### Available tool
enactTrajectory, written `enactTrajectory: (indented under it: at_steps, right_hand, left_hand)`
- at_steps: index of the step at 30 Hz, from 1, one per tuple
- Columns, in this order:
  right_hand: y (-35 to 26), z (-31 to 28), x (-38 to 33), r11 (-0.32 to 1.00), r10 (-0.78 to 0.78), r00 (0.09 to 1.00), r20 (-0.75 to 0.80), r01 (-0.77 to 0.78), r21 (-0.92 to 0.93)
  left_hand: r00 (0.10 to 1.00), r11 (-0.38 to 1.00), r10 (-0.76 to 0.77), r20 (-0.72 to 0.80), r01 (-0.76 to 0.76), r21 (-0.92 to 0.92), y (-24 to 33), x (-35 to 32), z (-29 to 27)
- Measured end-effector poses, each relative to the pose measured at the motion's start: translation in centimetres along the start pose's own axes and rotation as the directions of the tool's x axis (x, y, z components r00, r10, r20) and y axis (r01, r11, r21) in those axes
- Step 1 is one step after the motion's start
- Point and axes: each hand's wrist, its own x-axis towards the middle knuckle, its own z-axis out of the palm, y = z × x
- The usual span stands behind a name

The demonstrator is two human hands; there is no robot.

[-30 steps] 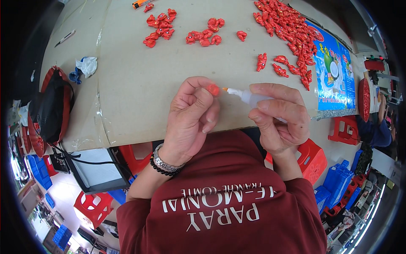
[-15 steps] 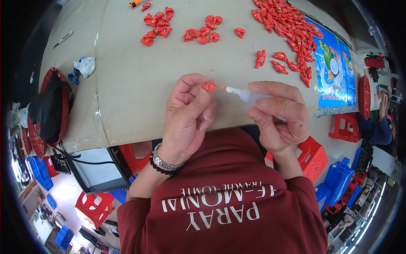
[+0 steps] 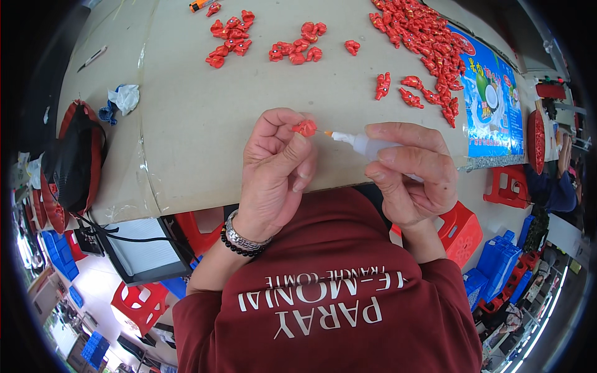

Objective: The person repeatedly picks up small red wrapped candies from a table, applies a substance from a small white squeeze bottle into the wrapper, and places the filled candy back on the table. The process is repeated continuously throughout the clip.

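Observation:
Between the thumb and fingers of my left hand (image 3: 273, 165) is a small red figurine piece (image 3: 305, 128), partly covered by the fingertips. My right hand (image 3: 413, 171) is wrapped round a translucent white squeeze bottle (image 3: 372, 147) that lies nearly level, its orange-based needle tip pointing left. The needle's end reaches the right side of the red piece; whether it touches cannot be made out. Both hands hover over the near edge of the table (image 3: 211, 149). Beyond them lie two small clusters of red figurine pieces (image 3: 297, 48) and a single red piece (image 3: 352, 47).
A large heap of red figurines (image 3: 423, 43) spreads over the far right, beside a blue printed sheet (image 3: 491, 99). On the left are a crumpled tissue (image 3: 126, 98), a pen (image 3: 93, 58) and a black and red bag (image 3: 81, 158). Red stools (image 3: 457, 233) stand below the table.
The red piece has turned or shifted slightly in my left fingers. My right hand and the bottle have barely moved. The things on the table stay put.

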Motion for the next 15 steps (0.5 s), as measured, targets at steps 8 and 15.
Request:
enactTrajectory:
  at_steps: [8,15]
  right_hand:
    - [-0.23,0.01,0.07,1.0,0.013,1.0,-0.007,-0.013,0.014]
    - [-0.44,-0.11,0.02,0.994,0.089,0.996,0.003,-0.089,0.066]
  left_hand:
    - [1.0,1.0,0.017,0.009,-0.017,-0.009,-0.07,-0.03,-0.05]
    - [1.0,0.999,-0.008,-0.012,0.008,-0.031,0.15,0.04,0.18]
